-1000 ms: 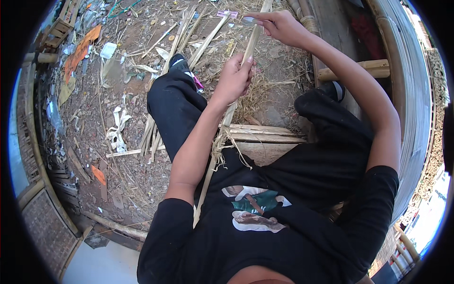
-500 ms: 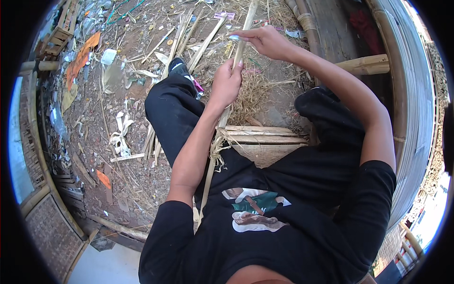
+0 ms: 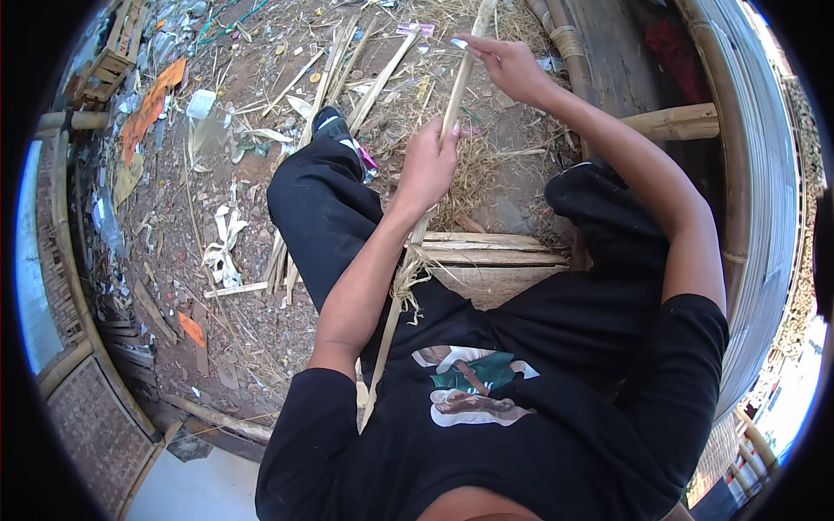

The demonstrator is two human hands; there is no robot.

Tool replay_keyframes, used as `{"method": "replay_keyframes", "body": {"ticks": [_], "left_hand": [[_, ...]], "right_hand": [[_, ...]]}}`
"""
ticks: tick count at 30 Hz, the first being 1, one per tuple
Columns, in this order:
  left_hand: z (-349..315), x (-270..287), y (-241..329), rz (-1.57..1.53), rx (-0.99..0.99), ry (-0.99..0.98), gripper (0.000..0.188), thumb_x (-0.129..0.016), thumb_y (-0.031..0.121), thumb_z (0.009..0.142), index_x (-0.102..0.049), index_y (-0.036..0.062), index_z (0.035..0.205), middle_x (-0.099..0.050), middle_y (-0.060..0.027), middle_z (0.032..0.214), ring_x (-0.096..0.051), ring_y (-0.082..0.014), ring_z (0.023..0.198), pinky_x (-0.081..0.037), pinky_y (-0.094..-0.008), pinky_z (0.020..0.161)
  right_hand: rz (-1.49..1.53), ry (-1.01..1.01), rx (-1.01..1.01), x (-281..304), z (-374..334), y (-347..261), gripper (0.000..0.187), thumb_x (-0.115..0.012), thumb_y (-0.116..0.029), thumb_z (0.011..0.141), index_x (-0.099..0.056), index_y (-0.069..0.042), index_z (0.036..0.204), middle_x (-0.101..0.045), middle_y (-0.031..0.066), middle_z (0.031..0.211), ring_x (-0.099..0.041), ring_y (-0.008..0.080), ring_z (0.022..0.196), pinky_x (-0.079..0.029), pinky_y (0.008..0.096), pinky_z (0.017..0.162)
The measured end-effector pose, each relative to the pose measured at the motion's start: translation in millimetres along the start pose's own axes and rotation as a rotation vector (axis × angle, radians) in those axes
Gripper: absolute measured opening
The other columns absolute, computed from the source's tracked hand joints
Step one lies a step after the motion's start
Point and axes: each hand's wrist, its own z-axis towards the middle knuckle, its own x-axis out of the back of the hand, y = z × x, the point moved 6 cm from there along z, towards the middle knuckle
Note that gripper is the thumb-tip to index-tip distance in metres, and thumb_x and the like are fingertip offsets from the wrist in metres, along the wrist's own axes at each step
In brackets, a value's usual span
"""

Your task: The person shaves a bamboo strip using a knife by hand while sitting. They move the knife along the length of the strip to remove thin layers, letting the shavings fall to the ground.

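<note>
My left hand point(image 3: 428, 165) is closed round a long pale bamboo strip point(image 3: 457, 95). Slanting across my lap, the strip runs from near my left side out past both hands. Curly shavings point(image 3: 408, 280) cling to it below my left hand. Farther along, my right hand point(image 3: 514, 71) is against the strip, its fingers closed with the index finger pointing left. A small pale, shiny piece point(image 3: 459, 42) shows at that fingertip; its kind cannot be made out, and the rest of the grip is hidden.
Split bamboo pieces point(image 3: 482, 248) lie between my legs, beside a heap of dry shavings point(image 3: 473, 178). More strips point(image 3: 382, 82) and litter cover the ground ahead. A bamboo frame point(image 3: 673, 123) stands on the right; a woven panel point(image 3: 95, 421) is at left.
My left hand and the bamboo strip have shifted slightly right and toward me, the shavings with them. My right hand has moved a little to the right and farther away.
</note>
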Motion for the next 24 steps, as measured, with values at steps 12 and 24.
{"method": "replay_keyframes", "body": {"ticks": [12,24], "left_hand": [[-0.3,0.5,1.3,0.053,-0.011,0.021,0.026,-0.05,0.023,0.097,-0.057,-0.0018,0.09,-0.05,-0.0072,0.058,-0.048,-0.0143,0.053,-0.039,-0.0346,0.051],[-1.1,-1.6,1.7,0.062,-0.079,0.048,0.027,-0.051,0.023,0.096,-0.056,-0.0023,0.088,-0.053,-0.0073,0.059,-0.049,-0.0143,0.052,-0.039,-0.0338,0.05]], "right_hand": [[0.041,-0.041,-0.131,-9.0,-10.4,-3.6,0.042,-0.046,-0.01,0.096,-0.051,-0.023,0.136,-0.057,0.0096,0.059,-0.049,0.0096,0.049,-0.046,0.0303,0.053],[0.022,0.045,-0.001,-15.7,-8.2,-0.9,0.044,-0.045,-0.008,0.096,-0.052,-0.025,0.135,-0.049,0.0142,0.057,-0.043,0.0098,0.047,-0.042,0.0283,0.049]]}}
